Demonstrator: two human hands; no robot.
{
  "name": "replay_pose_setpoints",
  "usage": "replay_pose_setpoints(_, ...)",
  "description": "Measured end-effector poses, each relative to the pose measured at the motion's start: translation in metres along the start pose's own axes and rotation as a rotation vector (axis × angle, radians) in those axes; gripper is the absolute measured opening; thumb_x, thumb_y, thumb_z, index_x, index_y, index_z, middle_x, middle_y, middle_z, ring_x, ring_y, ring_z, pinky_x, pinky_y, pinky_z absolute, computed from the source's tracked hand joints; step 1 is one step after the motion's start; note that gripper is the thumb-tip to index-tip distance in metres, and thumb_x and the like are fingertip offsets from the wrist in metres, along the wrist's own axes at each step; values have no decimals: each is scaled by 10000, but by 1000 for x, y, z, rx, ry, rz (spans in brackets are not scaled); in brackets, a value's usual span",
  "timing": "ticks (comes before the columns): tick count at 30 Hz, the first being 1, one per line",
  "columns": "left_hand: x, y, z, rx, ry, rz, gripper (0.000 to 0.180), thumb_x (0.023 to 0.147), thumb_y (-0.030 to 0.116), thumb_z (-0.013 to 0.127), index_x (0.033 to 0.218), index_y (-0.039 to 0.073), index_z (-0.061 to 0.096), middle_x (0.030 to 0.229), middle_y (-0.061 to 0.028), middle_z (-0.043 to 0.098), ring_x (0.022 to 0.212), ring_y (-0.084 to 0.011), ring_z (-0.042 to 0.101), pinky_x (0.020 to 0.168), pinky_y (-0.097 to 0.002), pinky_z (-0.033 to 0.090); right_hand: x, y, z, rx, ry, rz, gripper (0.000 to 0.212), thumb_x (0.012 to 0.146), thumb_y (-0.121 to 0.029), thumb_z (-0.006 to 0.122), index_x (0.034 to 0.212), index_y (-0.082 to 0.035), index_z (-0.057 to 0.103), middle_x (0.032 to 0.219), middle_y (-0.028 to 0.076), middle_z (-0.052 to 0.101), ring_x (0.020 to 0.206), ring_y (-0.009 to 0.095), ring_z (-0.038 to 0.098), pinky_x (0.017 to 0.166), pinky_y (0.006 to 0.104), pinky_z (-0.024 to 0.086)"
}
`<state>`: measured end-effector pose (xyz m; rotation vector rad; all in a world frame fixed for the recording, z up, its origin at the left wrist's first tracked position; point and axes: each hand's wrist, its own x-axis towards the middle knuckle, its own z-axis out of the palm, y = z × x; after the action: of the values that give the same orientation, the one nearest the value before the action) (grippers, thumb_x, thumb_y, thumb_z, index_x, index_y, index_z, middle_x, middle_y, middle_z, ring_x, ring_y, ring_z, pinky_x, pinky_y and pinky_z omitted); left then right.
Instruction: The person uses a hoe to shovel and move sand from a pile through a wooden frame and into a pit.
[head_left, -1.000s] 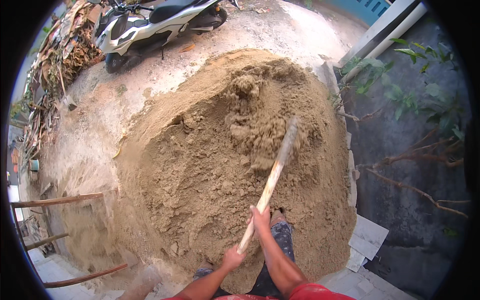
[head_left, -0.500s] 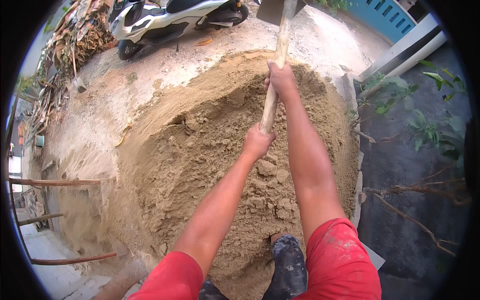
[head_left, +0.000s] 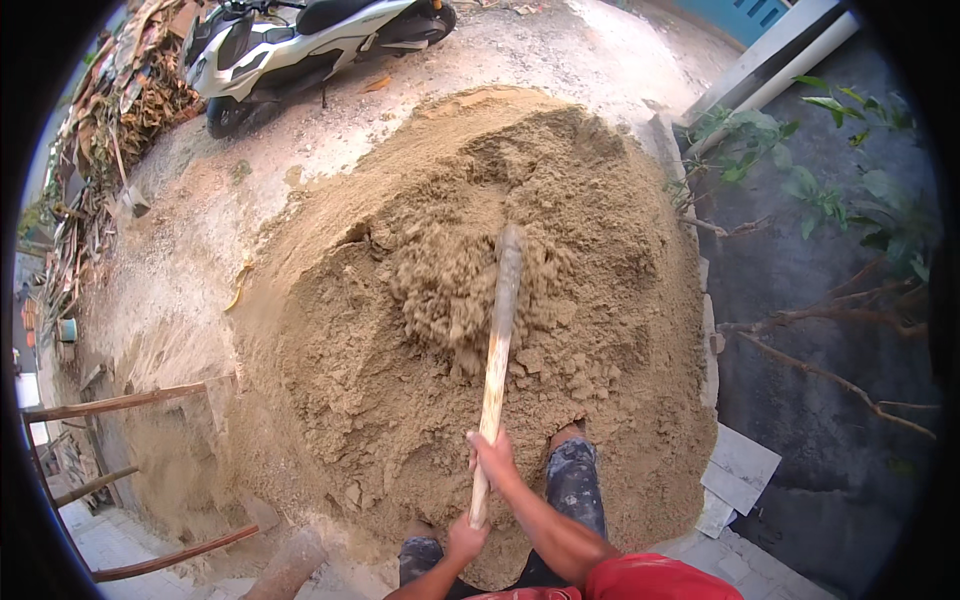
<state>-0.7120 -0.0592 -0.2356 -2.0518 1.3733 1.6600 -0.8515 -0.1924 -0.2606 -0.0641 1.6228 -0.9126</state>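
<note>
My right hand (head_left: 494, 460) is closed around the pale wooden handle of a hoe (head_left: 496, 368). Lower down, close to my legs, my left hand (head_left: 466, 539) grips the handle's end. The handle points away from me, its far end reaching into a large mound of tan sand (head_left: 350, 400). Loose sand (head_left: 440, 285), blurred by motion, surrounds that far end. The hoe's blade is out of sight, behind the handle or in the sand. My feet stand in the near part of the mound, beside clumps of sand.
A white and black scooter (head_left: 310, 50) stands beyond the mound. Leafy branches (head_left: 825, 200) and a dark wall line the right side. Pale slabs (head_left: 742, 468) lie at the right edge. Wooden poles (head_left: 120, 402) stick out at left, and a shovel (head_left: 132, 200) leans near dry debris.
The hoe has swung down from raised at the far side into the sand, its blade disappearing from view. Both hands have come back toward my legs, still on the handle. Sand is stirred up.
</note>
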Motion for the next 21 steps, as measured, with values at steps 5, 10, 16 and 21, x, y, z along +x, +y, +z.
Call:
replay_pose_setpoints(5, -43, -42, -17, 160, -207, 32, 490, 812, 391, 701, 1194, 94, 625, 974, -259, 691, 966, -457, 657, 852, -521, 532, -87, 15, -22, 257, -66, 116, 228, 912, -92, 664, 1027, -26, 479, 723, 41, 549, 561, 150, 567, 512, 302, 522)
replay_pose_setpoints(10, 124, 190, 20, -40, -77, 577, 373, 829, 281, 699, 1133, 84, 613, 862, -254, 688, 794, -473, 668, 729, -493, 552, 37, -204, -103, 96, -22, -636, 159, 967, -58, 542, 1087, -25, 444, 769, 73, 569, 590, 175, 602, 577, 322, 559)
replay_pose_setpoints(16, 222, 528, 1, -97, -186, 688, 388, 846, 230, 739, 1130, 6, 598, 736, -82, 649, 557, -166, 583, 526, -342, 490, 208, -474, -180, -2, 309, -791, 297, 1018, -285, 549, 1081, -6, 468, 714, 40, 553, 521, 120, 545, 454, 276, 504)
replay_pose_setpoints(21, 219, 408, 41, -115, -397, 418, 388, 822, 218, 751, 1119, 18, 602, 778, -95, 652, 673, -203, 631, 624, -362, 510, 271, -328, -201, -73, 314, -286, 298, 1009, -264, 556, 1028, 26, 493, 689, 57, 560, 519, 144, 558, 454, 304, 506)
